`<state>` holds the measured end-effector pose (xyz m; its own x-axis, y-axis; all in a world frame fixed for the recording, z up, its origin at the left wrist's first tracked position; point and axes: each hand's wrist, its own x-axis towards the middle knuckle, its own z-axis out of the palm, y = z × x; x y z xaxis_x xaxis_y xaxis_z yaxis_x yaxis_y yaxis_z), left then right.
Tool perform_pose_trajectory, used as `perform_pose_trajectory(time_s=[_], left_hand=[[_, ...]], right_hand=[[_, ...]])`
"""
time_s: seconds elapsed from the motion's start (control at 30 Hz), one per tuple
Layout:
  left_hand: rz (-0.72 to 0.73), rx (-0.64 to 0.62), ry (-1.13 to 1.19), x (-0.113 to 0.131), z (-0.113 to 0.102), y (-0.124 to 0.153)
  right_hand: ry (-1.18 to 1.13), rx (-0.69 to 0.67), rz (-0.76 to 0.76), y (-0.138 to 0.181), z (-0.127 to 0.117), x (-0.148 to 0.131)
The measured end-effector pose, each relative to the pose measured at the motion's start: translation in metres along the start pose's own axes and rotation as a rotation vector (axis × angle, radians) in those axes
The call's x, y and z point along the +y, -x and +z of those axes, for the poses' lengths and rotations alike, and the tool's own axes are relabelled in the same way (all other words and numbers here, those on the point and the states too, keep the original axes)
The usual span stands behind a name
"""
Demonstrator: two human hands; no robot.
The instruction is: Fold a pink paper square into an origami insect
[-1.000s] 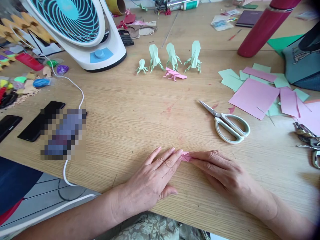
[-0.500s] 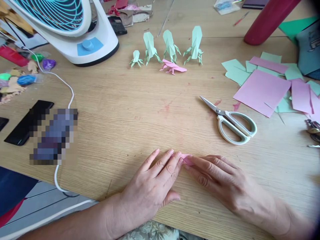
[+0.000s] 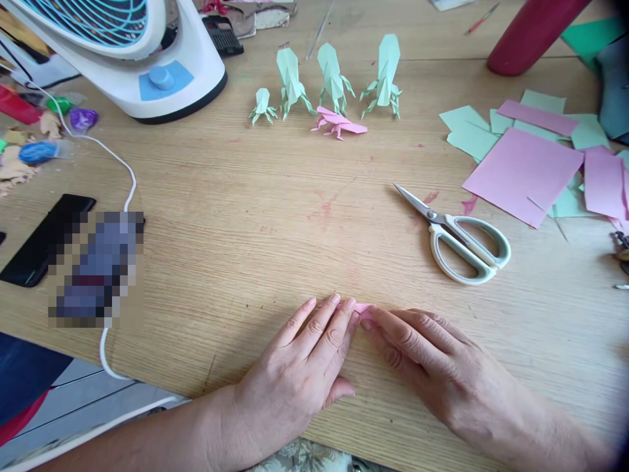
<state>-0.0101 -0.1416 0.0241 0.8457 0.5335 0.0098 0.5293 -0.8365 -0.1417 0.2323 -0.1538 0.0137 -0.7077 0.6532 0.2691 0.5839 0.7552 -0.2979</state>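
A small piece of folded pink paper (image 3: 364, 308) lies on the table close to me, mostly covered by my fingers. My left hand (image 3: 314, 354) rests palm down with its fingers stretched out, the fingertips pressing on the paper's left part. From the right, my right hand (image 3: 422, 354) pinches the paper's other end between thumb and forefinger. Beyond my right hand lies a pair of scissors (image 3: 455, 236) with pale handles, its blades together. Farther back stands a pink origami insect (image 3: 339, 122) in front of several green origami figures (image 3: 388, 72).
Pink and green paper sheets (image 3: 525, 174) lie at the right, with a dark red cylinder (image 3: 535, 36) behind. At the left are a white fan (image 3: 191, 72), a blurred-out phone-like object (image 3: 98, 262), a black flat object (image 3: 46, 239) and a white cable (image 3: 115, 160).
The view has shifted slightly, so the background sits a little differently. Both hands stay on the pink paper, with only small finger movement.
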Motion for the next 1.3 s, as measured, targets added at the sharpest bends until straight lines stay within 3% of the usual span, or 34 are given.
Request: perform_pose_trajectory(time_s=[0.27,0.5,0.83,1.3], left_hand=[[0.001,0.0,0.015,-0.001,0.001,0.0],[0.012,-0.001,0.114,-0.006,0.005,0.002],[0.117,-0.072,0.273,-0.033,0.006,0.006],[-0.045,-0.057,0.159,0.0,0.011,0.005]], right_hand=[[-0.213,-0.006,0.17,0.001,-0.003,-0.003],[-0.169,-0.031,0.101,0.003,-0.01,0.002],[-0.001,-0.029,0.015,-0.008,-0.004,0.009],[-0.142,0.023,0.061,-0.006,0.003,0.009]])
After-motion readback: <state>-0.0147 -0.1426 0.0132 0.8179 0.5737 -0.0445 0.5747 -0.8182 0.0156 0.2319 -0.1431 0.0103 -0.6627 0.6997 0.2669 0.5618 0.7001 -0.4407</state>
